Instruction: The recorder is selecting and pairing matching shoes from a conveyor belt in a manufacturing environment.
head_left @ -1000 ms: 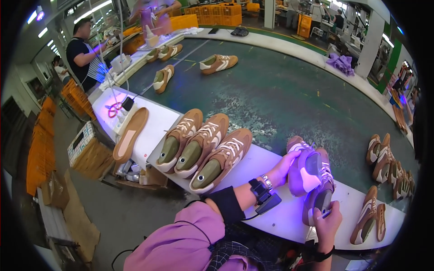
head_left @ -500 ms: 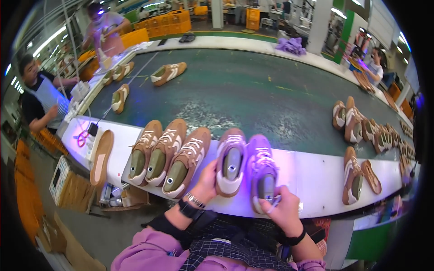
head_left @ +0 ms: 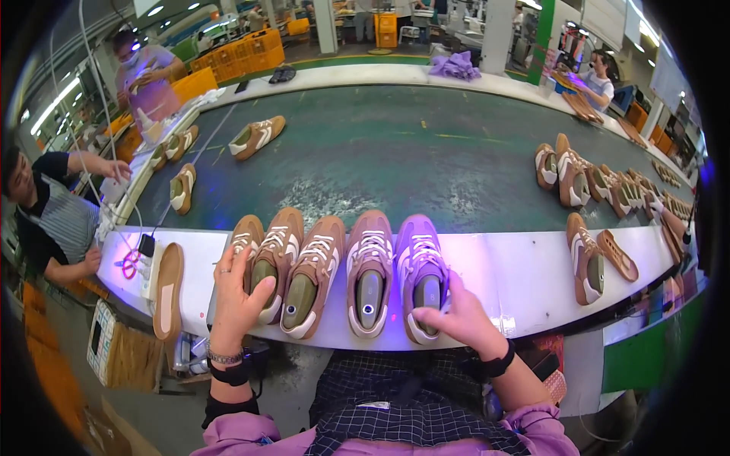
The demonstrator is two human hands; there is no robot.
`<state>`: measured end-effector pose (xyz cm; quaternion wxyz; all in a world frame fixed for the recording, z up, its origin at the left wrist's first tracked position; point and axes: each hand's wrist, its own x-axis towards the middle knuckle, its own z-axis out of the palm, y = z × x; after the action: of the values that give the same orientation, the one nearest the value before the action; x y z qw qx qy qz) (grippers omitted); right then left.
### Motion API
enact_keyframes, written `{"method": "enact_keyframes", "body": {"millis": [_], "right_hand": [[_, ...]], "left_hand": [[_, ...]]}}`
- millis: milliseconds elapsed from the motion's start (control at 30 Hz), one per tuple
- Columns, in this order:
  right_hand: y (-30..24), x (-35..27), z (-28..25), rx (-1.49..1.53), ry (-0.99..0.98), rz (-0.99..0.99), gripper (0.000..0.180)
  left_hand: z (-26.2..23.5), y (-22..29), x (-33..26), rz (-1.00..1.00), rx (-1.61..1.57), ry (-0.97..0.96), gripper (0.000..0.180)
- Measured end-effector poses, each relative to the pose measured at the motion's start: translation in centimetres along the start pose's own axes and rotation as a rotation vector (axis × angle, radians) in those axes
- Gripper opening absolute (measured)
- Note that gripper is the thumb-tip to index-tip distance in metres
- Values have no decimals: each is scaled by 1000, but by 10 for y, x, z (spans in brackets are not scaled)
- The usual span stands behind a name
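Note:
Several brown suede sneakers with white stripes and laces stand side by side on the white ledge, toes pointing away from me. My left hand [head_left: 239, 296] is at the left end of the row, fingers stretched and thumb apart. It hides much of the leftmost sneaker [head_left: 246, 231] and its thumb is by the heel of the second sneaker [head_left: 280, 235]. My right hand [head_left: 465, 315] grips the rightmost sneaker [head_left: 422, 254], its thumb across the heel opening and its fingers along the right side. Between my hands stand two more sneakers [head_left: 313, 258] [head_left: 370, 254] with olive-grey inserts.
A loose sole [head_left: 168, 292] lies at left by red scissors [head_left: 130, 264]. Further right are a single sneaker [head_left: 584, 258] and another sole [head_left: 617, 256]. Beyond the ledge, a green belt [head_left: 342, 152] carries more shoes. A co-worker [head_left: 57, 205] is at far left.
My left hand has left the second sneaker from the right and moved to the row's left end. That sneaker and the rightmost now rest flatter on the ledge. My right thumb has shifted onto the heel opening.

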<state>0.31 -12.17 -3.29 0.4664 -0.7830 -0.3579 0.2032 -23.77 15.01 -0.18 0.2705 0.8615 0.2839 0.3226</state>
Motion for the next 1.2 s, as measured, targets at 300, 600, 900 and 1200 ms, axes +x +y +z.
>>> {"method": "enact_keyframes", "body": {"millis": [300,600,900,1200], "right_hand": [[-18,23,17,-224,31,111,81],[-37,16,44,-280,58,188,79],[-38,20,66,-280,15,174,77],[-19,22,41,-187,-92,74,80]], "left_hand": [[-2,-42,-11,-208,255,-79,93],[0,-43,-16,-117,268,-48,87],[-11,-54,-23,-149,301,-26,84],[-24,-31,-25,-275,263,-141,83]]}}
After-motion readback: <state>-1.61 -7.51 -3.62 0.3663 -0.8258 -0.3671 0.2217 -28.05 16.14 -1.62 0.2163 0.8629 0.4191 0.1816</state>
